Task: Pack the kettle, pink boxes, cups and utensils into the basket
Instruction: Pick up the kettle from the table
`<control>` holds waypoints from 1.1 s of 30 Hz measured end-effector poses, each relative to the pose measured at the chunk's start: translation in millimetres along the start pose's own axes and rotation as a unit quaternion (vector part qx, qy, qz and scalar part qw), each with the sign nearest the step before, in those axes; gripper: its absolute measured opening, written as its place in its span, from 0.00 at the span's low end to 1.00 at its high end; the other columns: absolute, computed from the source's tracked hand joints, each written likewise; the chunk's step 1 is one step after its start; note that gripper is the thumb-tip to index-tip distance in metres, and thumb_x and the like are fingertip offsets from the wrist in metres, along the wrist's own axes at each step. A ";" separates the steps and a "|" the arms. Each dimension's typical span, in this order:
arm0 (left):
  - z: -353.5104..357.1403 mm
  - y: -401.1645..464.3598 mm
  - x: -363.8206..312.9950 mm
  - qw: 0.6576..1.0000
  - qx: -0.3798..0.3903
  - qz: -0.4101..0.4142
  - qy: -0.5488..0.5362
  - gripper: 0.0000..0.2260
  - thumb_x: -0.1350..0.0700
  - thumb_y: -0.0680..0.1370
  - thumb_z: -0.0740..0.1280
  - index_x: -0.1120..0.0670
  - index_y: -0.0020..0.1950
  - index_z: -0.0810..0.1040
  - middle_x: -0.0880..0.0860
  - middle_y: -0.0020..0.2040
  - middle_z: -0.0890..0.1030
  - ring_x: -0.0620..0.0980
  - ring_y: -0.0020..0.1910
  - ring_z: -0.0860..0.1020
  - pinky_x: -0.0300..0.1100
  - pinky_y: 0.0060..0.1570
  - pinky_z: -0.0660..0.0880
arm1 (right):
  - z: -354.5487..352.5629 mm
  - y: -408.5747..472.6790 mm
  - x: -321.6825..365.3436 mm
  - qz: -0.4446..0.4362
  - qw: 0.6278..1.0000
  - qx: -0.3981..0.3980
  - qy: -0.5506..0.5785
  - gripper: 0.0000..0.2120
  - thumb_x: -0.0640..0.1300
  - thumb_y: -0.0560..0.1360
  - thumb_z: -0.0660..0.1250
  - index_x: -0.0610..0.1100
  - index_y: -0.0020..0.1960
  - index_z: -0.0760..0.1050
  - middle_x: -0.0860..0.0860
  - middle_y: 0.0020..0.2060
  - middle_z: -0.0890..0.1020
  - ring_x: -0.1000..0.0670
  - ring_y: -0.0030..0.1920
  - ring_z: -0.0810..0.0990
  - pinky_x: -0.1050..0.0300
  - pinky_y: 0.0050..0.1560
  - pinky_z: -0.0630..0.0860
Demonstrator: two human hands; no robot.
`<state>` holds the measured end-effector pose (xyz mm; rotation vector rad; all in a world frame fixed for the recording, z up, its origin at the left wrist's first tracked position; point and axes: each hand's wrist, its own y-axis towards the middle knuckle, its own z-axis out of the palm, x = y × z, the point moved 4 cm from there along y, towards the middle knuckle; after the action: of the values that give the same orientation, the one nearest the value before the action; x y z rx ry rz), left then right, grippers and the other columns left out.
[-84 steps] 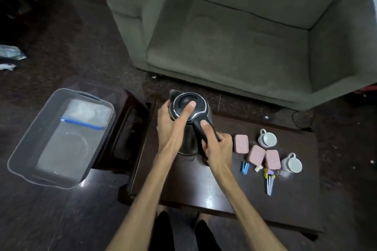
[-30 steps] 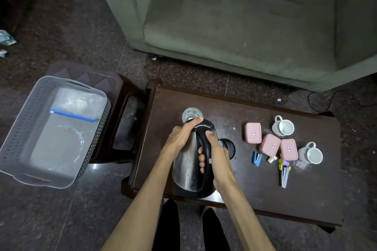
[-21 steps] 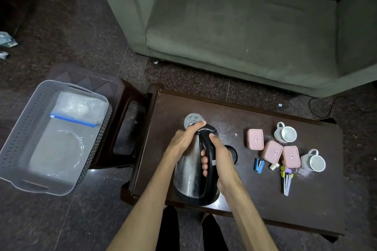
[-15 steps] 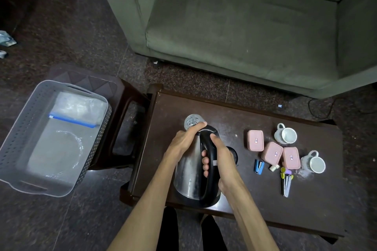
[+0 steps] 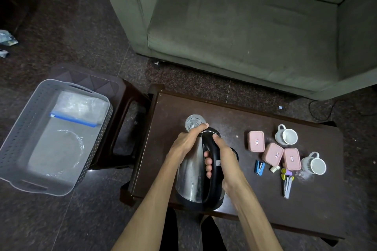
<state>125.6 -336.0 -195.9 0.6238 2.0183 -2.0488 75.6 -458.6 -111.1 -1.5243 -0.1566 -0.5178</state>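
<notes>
Both hands on kettle, near front edge of worktop.

Right hand (image 5: 223,157) wrapped around the black handle, fingers curled through it, thumb on top. Left hand (image 5: 184,142) clamped over the lid end of the kettle (image 5: 192,171), fingers bent around it. Glass (image 5: 193,123) just behind. Toward right edge: pink boxes (image 5: 273,153), cups (image 5: 285,136), utensils (image 5: 286,183). Basket (image 5: 22,128) on stool off the left edge, well apart.
</notes>
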 end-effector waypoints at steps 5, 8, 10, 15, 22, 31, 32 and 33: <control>0.5 -3.0 -1.5 1.000 0.000 0.003 0.000 0.38 0.24 0.59 0.71 0.50 0.56 0.88 0.53 0.54 0.89 0.55 0.56 0.86 0.53 0.68 0.77 | 0.2 -2.2 1.8 -0.005 1.000 0.001 -0.001 0.29 0.65 0.78 0.65 0.46 0.28 0.80 0.49 0.26 0.75 0.52 0.23 0.72 0.59 0.25 0.71; 1.2 -4.6 -2.5 1.000 0.000 0.002 0.004 0.38 0.24 0.59 0.71 0.50 0.56 0.88 0.53 0.54 0.88 0.54 0.56 0.85 0.53 0.68 0.77 | -0.3 -2.9 2.2 -0.007 1.000 0.000 0.000 0.29 0.65 0.78 0.65 0.46 0.28 0.80 0.49 0.26 0.75 0.52 0.23 0.72 0.59 0.25 0.71; 0.9 -5.3 -2.8 1.000 -0.003 0.002 0.004 0.38 0.24 0.58 0.71 0.50 0.55 0.88 0.53 0.53 0.89 0.54 0.55 0.86 0.53 0.67 0.77 | -0.1 -3.2 2.2 -0.006 1.000 0.001 0.001 0.29 0.65 0.78 0.65 0.46 0.28 0.80 0.50 0.26 0.75 0.52 0.23 0.71 0.59 0.24 0.71; 0.9 -7.9 -3.6 1.000 -0.010 0.003 0.008 0.39 0.23 0.58 0.70 0.49 0.58 0.86 0.52 0.56 0.87 0.52 0.56 0.84 0.51 0.67 0.76 | -0.7 -3.5 1.2 -0.005 1.000 0.002 0.004 0.29 0.65 0.78 0.65 0.46 0.27 0.80 0.50 0.25 0.75 0.52 0.23 0.71 0.60 0.24 0.71; 1.1 -11.4 -2.7 1.000 -0.004 0.001 0.010 0.40 0.23 0.59 0.70 0.50 0.59 0.86 0.52 0.57 0.87 0.53 0.57 0.84 0.52 0.68 0.76 | -2.1 -4.0 -0.2 -0.004 1.000 0.005 0.002 0.29 0.66 0.78 0.65 0.46 0.28 0.80 0.50 0.26 0.75 0.52 0.23 0.72 0.60 0.24 0.71; 4.0 -18.3 -0.3 1.000 -0.011 0.012 -0.002 0.37 0.23 0.59 0.71 0.50 0.54 0.88 0.53 0.52 0.89 0.55 0.55 0.86 0.53 0.67 0.77 | -6.3 -7.4 -3.8 -0.013 1.000 0.005 -0.012 0.27 0.64 0.78 0.65 0.45 0.30 0.77 0.49 0.25 0.73 0.51 0.23 0.70 0.59 0.25 0.69; 4.2 -19.5 0.3 1.000 -0.014 0.011 -0.004 0.38 0.23 0.59 0.71 0.50 0.55 0.88 0.53 0.53 0.89 0.55 0.55 0.86 0.53 0.68 0.77 | -7.6 -8.1 -4.8 -0.017 1.000 0.004 -0.014 0.27 0.64 0.78 0.65 0.45 0.30 0.77 0.49 0.25 0.73 0.51 0.23 0.69 0.59 0.25 0.69; 4.2 -20.9 1.1 1.000 -0.018 0.012 -0.005 0.38 0.23 0.59 0.71 0.50 0.55 0.88 0.54 0.53 0.89 0.55 0.56 0.86 0.53 0.68 0.77 | -8.9 -8.7 -5.9 -0.022 1.000 0.004 -0.017 0.27 0.64 0.78 0.65 0.45 0.30 0.77 0.49 0.25 0.73 0.51 0.23 0.69 0.59 0.26 0.69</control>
<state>115.1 -339.0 -177.5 0.6284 2.0269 -1.9938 64.8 -465.7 -106.1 -1.5244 -0.2184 -0.5256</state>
